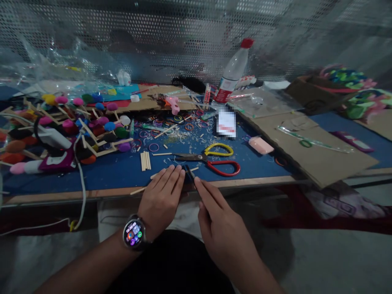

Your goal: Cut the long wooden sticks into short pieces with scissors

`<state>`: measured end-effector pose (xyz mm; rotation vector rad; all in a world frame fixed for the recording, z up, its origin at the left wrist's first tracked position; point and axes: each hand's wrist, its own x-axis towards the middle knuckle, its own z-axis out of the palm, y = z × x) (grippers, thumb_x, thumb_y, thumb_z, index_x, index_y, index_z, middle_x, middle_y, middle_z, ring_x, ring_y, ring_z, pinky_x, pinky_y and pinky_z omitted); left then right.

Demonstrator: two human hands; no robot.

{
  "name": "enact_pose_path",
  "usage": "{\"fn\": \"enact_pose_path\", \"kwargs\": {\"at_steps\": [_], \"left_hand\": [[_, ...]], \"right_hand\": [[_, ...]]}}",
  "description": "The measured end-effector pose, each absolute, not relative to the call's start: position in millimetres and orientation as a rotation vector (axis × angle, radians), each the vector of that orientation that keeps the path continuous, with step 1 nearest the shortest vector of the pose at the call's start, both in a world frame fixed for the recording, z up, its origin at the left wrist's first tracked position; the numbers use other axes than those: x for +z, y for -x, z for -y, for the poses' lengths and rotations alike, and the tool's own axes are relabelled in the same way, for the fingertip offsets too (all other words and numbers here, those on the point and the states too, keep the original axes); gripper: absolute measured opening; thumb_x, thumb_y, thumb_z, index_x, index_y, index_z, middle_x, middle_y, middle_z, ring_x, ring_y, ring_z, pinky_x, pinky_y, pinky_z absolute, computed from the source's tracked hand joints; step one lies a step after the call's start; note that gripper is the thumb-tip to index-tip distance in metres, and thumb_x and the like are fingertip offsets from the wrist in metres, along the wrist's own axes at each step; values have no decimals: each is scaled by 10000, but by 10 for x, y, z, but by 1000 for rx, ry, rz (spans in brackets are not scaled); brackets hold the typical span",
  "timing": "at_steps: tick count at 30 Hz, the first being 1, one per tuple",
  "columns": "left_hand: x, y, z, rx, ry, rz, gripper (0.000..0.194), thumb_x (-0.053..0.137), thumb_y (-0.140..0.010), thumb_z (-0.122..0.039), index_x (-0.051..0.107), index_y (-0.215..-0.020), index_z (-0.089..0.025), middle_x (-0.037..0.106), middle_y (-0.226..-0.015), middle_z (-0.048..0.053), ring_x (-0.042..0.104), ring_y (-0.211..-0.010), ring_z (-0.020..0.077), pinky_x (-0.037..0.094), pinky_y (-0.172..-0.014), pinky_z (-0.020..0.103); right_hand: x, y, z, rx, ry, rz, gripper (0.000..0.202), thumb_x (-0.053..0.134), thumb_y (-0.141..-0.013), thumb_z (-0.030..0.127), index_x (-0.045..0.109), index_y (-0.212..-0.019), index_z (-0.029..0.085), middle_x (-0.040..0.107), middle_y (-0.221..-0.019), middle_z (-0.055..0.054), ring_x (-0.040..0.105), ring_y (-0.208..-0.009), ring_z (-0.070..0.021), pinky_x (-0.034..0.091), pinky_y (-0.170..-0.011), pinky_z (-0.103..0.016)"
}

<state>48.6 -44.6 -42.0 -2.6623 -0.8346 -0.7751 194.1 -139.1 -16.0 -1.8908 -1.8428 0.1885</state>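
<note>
Thin wooden stick (193,169), pale and straight-edged, shows at the lower centre of the frame, just beside our fingertips. Our right hand (225,220) has its fingers closed on a slim, dark tool (190,173) that meets the stick. Our left hand (163,196) lies palm down, fingers straight and side by side; pale stick ends jut out at its left, but we cannot tell whether it pinches anything underneath. Just above, we see scissors (203,157) with dark metal blades and looped yellow and red handles, and a neat row of short sticks (145,161). Curly shavings (180,136) litter the blue tabletop (107,175) at centre, while fuzzy, rounded coloured balls (69,123) crowd the left.
</note>
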Motion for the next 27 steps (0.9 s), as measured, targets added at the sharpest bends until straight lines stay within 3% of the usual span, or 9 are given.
{"fn": "enact_pose_path", "kwargs": {"at_steps": [3, 7, 13, 20, 25, 27], "left_hand": [[-413, -486, 446, -773, 2656, 837, 406, 377, -969, -93, 606, -1296, -19, 637, -1345, 156, 606, -1245, 285, 483, -1048, 424], [-415, -491, 446, -791, 2650, 827, 409, 365, -969, -87, 611, -1288, -14, 639, -1340, 161, 608, -1244, 290, 484, -1048, 429], [-431, -499, 444, -793, 2682, 862, 401, 487, -983, -231, 595, -1315, -34, 633, -1348, 167, 603, -1250, 294, 484, -1057, 439], [-379, -475, 428, -818, 2760, 897, 409, 524, -942, -187, 587, -1322, -49, 634, -1349, 159, 591, -1263, 290, 492, -1051, 451], [-315, -473, 419, -834, 2808, 920, 478, 549, -945, -352, 602, -1291, -27, 630, -1347, 182, 582, -1263, 325, 514, -1025, 480], [-299, -480, 405, -866, 2805, 954, 432, 538, -954, -324, 623, -1259, -30, 629, -1348, 185, 575, -1271, 321, 518, -1027, 482]], "right_hand": [[-176, -1914, 1436, 168, 1920, 1836, 541, 391, -926, 125, 461, -1461, 168, 558, -1449, -160, 670, -1172, -292, 662, -715, -379], [-199, -1894, 1511, 149, 1896, 1837, 551, 377, -924, 92, 444, -1466, 161, 556, -1451, -153, 647, -1211, -262, 652, -784, -349], [-262, -1942, 1765, 135, 1835, 1873, 572, 406, -936, 83, 390, -1498, 195, 578, -1424, -144, 633, -1231, -242, 641, -807, -311], [-208, -2218, 1735, 39, 1783, 1719, 474, 454, -965, 161, 475, -1431, 246, 642, -1331, -94, 643, -1202, -226, 583, -927, -324], [-145, -2471, 1363, -81, 1772, 1671, 364, 436, -973, 185, 563, -1314, 201, 673, -1215, -123, 665, -1116, -231, 574, -900, -347], [-152, -2566, 1177, -174, 1773, 1695, 309, 461, -968, 191, 607, -1240, 173, 670, -1180, -143, 660, -1103, -247, 566, -906, -371]]}}
